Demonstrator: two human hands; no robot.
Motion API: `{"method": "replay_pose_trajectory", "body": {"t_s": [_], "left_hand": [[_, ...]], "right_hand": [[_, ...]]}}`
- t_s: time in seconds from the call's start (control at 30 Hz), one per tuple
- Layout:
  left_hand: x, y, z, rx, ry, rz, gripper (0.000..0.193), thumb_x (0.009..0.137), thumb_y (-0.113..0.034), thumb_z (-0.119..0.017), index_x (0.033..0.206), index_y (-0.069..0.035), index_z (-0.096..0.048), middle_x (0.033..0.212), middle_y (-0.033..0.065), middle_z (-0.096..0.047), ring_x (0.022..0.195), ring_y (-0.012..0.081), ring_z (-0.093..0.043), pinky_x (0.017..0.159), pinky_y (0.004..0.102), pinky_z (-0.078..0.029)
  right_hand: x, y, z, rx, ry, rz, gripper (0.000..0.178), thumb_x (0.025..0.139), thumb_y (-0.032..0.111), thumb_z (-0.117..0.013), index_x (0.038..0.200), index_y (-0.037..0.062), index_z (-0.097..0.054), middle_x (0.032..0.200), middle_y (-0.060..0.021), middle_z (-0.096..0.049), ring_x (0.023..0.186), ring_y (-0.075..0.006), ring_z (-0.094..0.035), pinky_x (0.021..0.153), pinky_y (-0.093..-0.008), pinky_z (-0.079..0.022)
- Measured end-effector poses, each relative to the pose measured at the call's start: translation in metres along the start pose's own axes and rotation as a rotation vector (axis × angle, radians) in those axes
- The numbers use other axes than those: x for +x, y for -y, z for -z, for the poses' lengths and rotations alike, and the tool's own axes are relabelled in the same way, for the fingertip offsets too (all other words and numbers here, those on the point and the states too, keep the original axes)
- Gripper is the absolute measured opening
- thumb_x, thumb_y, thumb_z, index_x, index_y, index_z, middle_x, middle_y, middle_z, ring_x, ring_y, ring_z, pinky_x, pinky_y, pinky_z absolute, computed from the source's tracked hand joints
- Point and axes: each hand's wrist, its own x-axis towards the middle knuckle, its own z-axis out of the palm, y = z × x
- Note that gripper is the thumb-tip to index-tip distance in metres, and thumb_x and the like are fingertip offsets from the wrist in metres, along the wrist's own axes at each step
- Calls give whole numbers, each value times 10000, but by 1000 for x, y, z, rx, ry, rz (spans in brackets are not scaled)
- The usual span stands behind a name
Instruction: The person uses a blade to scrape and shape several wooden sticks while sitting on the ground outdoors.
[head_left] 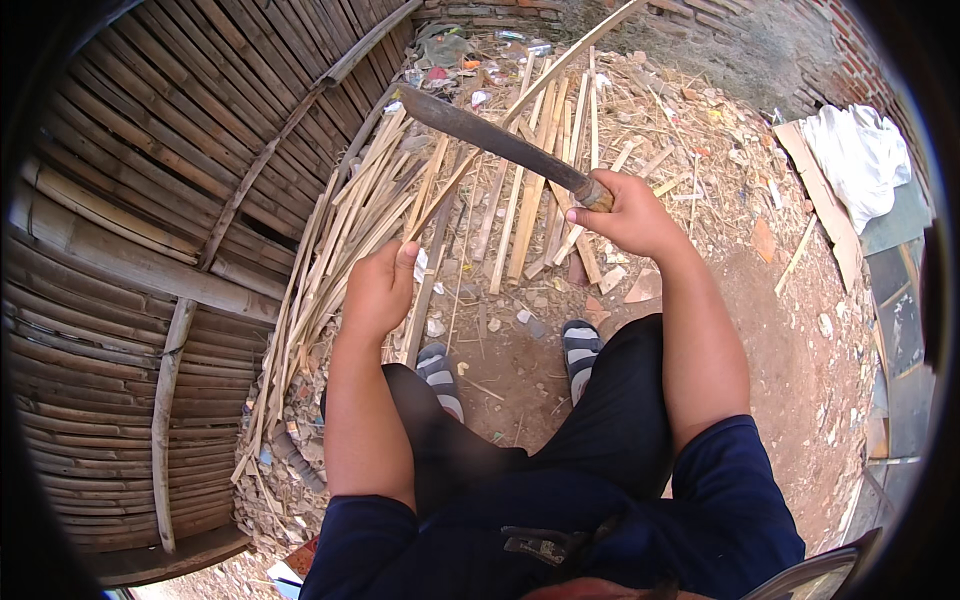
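Note:
My right hand (626, 212) is wrapped round the wooden handle of a machete (480, 131). Its long dark blade points to the upper left. In my left hand (380, 286) is the near end of a long, thin wooden strip (575, 55), which slants up and away to the far right. The blade crosses over the strip a little beyond my left hand; whether the two touch I cannot tell. Below them, several loose wooden strips (530, 215) lie on the ground in front of my feet.
A slatted bamboo wall (190, 130) stands close on the left, with a pile of long strips (335, 240) along its foot. Rubble and shavings cover the ground. A brick wall (720, 60) closes the far side. At the right lie a white sack (855, 165) and a cardboard sheet (822, 205).

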Motion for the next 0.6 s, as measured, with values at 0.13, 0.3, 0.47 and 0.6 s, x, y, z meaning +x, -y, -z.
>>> {"method": "replay_pose_trajectory", "body": {"t_s": [0.13,0.3,0.47,0.6], "left_hand": [[-1,4,0,-125,15,60,553,1139,-468,-482,915,23,-602,733,136,-581,696,240,-546,695,409,-477],[1,16,-9,-350,81,84,564,1150,-481,-450,895,-8,-622,775,38,-566,760,147,-524,714,350,-466],[2,20,-18,-537,180,192,537,1150,-485,-451,867,-56,-607,782,1,-546,751,122,-499,710,307,-448],[-1,1,-11,-716,280,319,513,1147,-511,-446,869,-96,-567,718,-36,-459,644,81,-403,597,258,-369]], "right_hand": [[2,7,1,-13,-39,-121,363,901,299,-874,1062,20,-708,736,1,-611,626,-90,-526,568,-310,-434],[4,3,3,-25,-116,-111,411,892,377,-864,1043,26,-713,810,-85,-686,748,-189,-644,694,-373,-507],[3,7,1,-87,-134,-45,431,880,415,-862,1037,42,-712,835,-124,-718,783,-251,-701,733,-405,-538],[4,3,-5,-115,-278,88,359,853,295,-897,1008,46,-689,824,-80,-689,753,-203,-646,706,-371,-512]]}}
